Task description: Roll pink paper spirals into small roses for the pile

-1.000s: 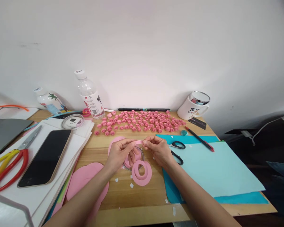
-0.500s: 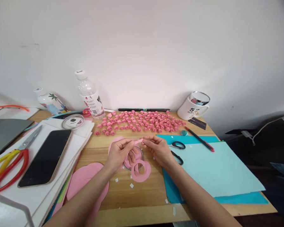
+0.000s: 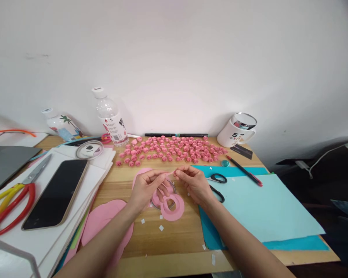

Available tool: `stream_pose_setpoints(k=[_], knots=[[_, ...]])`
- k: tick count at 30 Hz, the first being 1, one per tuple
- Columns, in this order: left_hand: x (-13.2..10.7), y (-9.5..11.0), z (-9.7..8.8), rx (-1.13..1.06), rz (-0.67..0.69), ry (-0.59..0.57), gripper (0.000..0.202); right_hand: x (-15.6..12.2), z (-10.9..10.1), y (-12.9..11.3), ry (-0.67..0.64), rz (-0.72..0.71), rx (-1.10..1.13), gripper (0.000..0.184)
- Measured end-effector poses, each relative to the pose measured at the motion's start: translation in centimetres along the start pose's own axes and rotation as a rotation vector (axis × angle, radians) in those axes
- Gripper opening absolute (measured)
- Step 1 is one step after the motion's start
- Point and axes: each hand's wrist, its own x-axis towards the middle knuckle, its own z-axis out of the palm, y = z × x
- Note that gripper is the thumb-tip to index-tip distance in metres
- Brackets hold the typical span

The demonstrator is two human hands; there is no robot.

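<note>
A curling pink paper strip (image 3: 173, 211) is stretched between my two hands, its coiled tail hanging below them over the wooden table. My left hand (image 3: 148, 188) is closed on the strip between thumb and forefinger, the other fingers curled behind it. The end of the strip is pinched in the fingertips of my right hand (image 3: 193, 181). Under the hands lie a round clear lid, partly covered, and pink paper. Several small rolled pink paper roses (image 3: 174, 148) spread across the table behind. Black-handled scissors (image 3: 219, 178) rest beside my right wrist.
At left, red-and-yellow scissors (image 3: 20, 197) and a phone (image 3: 58, 193) lie on stacked white paper (image 3: 100, 170). Pink paper discs (image 3: 104, 224) sit by my left forearm. A plastic bottle (image 3: 111, 119) and a mug (image 3: 236, 131) stand near the wall. Blue sheets (image 3: 261, 208) lie at right.
The strip between my fingertips has turned and looks thinner. The hanging coil has risen slightly and its loops overlap differently. Both hands stay nearly in place.
</note>
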Motion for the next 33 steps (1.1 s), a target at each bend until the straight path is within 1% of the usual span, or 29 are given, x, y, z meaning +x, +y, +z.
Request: stream_pose_setpoints(k=[3,10,18,25,33], knots=[[0.05,-0.01,-0.07,-0.023,-0.001,-0.002,0.022,0.04,0.1,0.01,0.007,0.016,0.034,0.02],[-0.1,0.25,0.05,-0.064,-0.001,-0.031,0.019,0.03,-0.06,-0.01,-0.009,0.022,0.012,0.02],[-0.06,0.18,0.2,-0.071,0.003,-0.077,0.017,0.06,-0.32,0.11,-0.041,-0.009,-0.036,0.017],[-0.13,0.2,0.16,-0.067,0.01,-0.074,0.017,0.1,-0.29,0.19,-0.023,-0.036,-0.043,0.016],[-0.24,0.64,0.21,-0.057,0.012,-0.05,0.016,0.04,-0.07,0.07,-0.024,0.003,-0.018,0.017]])
